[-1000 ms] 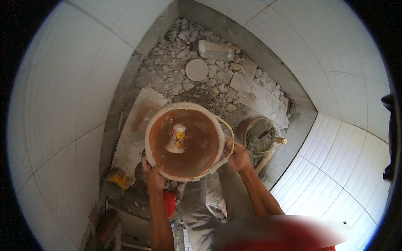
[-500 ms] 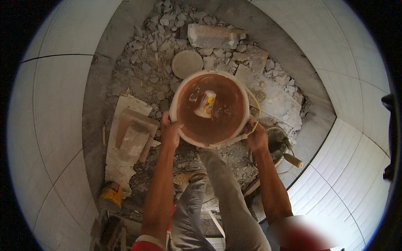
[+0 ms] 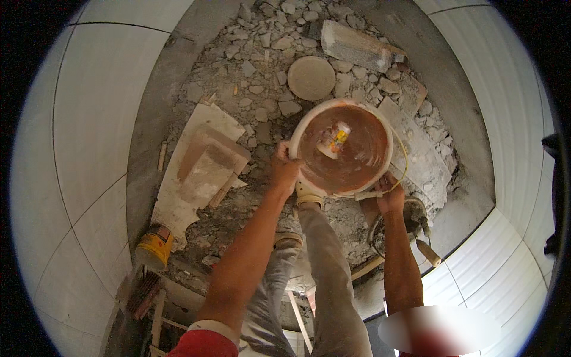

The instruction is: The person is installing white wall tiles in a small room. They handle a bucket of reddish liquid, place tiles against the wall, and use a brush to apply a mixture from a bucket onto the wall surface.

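Observation:
Between my hands is a round pale bucket (image 3: pixel 295 149) of brownish water (image 3: pixel 357 163), seen from above. My left hand (image 3: pixel 284 169) grips its left side near the rim, thumb on top. Lower right on the bucket, my right hand (image 3: pixel 391 195) is closed at the side, its fingers partly hidden beneath. A thin yellow wire-like handle (image 3: pixel 405 156) loops out along the right rim. Inside the bucket, a small whitish container with a yellow and red label (image 3: pixel 336 140) sits tilted in the water.
Broken rubble (image 3: pixel 256 77) covers the floor, with a round lid-like disc (image 3: pixel 311 78) and a concrete block (image 3: pixel 360 44) beyond. At left lie a flat board (image 3: pixel 178 205) with blocks and a yellow can (image 3: pixel 154 245). Right: a mortar pail (image 3: pixel 414 215) and a wooden-handled tool (image 3: pixel 428 253). Tiled walls enclose both sides.
The bucket has shifted to the right in the picture, with both hands still on it. The surroundings have shifted in view too, and the small container inside has tilted differently.

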`<state>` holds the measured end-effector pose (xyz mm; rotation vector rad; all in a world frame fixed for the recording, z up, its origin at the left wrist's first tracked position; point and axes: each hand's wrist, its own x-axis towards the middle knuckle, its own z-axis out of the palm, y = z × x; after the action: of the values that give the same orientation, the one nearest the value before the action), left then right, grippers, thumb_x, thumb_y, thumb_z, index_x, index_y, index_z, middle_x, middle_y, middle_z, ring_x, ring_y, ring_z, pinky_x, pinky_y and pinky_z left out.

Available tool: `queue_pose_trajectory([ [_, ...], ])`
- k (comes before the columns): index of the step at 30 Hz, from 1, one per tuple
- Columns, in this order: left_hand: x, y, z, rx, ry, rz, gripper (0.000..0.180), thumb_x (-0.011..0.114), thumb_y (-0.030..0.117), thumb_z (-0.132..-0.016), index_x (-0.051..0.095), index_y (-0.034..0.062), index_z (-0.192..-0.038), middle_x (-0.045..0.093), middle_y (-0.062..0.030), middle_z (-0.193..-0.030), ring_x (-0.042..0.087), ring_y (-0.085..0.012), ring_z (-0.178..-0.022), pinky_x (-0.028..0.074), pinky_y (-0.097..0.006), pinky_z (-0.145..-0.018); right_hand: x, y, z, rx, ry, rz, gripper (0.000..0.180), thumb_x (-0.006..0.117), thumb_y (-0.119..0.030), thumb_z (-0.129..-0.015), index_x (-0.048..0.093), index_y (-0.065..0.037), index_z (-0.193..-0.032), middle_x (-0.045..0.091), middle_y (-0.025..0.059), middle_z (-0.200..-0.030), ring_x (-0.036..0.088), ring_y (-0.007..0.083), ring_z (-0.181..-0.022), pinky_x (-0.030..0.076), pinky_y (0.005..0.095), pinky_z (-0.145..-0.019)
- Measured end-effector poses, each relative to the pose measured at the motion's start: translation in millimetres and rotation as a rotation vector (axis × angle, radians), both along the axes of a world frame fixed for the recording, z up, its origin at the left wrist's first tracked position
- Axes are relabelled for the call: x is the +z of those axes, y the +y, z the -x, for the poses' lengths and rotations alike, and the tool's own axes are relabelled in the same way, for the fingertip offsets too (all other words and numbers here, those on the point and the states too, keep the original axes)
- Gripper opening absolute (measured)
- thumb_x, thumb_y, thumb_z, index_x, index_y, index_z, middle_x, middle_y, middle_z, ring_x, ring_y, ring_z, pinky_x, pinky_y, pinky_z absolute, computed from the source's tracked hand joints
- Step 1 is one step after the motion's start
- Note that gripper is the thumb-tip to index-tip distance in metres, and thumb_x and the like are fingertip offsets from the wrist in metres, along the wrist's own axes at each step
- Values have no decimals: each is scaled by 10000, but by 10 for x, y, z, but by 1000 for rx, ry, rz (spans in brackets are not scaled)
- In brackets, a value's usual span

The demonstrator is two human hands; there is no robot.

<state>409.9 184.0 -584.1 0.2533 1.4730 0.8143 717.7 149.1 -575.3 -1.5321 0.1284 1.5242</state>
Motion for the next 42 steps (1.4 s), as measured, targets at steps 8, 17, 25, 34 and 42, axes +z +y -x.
queue_pose_trajectory([
  [8,-90,-100,-38,-45,-24,-100,437,573,-42,-778,453,50,-1188,526,-80,-1093,554,-219,-989,452,-364,-915,-30,-93,-76,8,-3,11,390,429,-181,-978,486,81,-1261,522,187,-1314,516,321,-1212,438,467,-1044],
  [17,559,-204,140,-465,525,-122,746,625,-16,-813,307,90,-1479,366,-214,-1478,362,-375,-1378,343,-464,-1109,168,21,31,-94,89,81,571,312,-414,-1031,420,19,-1389,568,183,-1295,577,305,-1144,499,477,-924],
  [25,1733,-1234,1250,-485,633,-152,626,654,88,-819,422,49,-1399,412,-221,-1424,402,-381,-1339,364,-474,-1099,776,-97,306,46,-83,190,804,340,-624,-963,200,-70,-1528,285,200,-1528,332,378,-1368,206,603,-1112],
  [34,3447,-3554,2522,-60,893,12,573,712,135,-781,525,-1,-1305,613,-192,-1197,554,-304,-1204,428,-396,-1023,1608,-951,166,411,-317,56,464,574,-370,-946,556,-56,-1287,595,67,-1070,535,220,-823,473,414,-704],
  [42,5134,-4259,3592,406,964,-108,417,632,176,-892,570,75,-1292,616,-159,-1177,578,-280,-1122,472,-407,-936,3092,-42,1443,832,-624,-156,345,582,-356,-945,642,-70,-1128,572,76,-872,531,203,-714,457,367,-598],
])
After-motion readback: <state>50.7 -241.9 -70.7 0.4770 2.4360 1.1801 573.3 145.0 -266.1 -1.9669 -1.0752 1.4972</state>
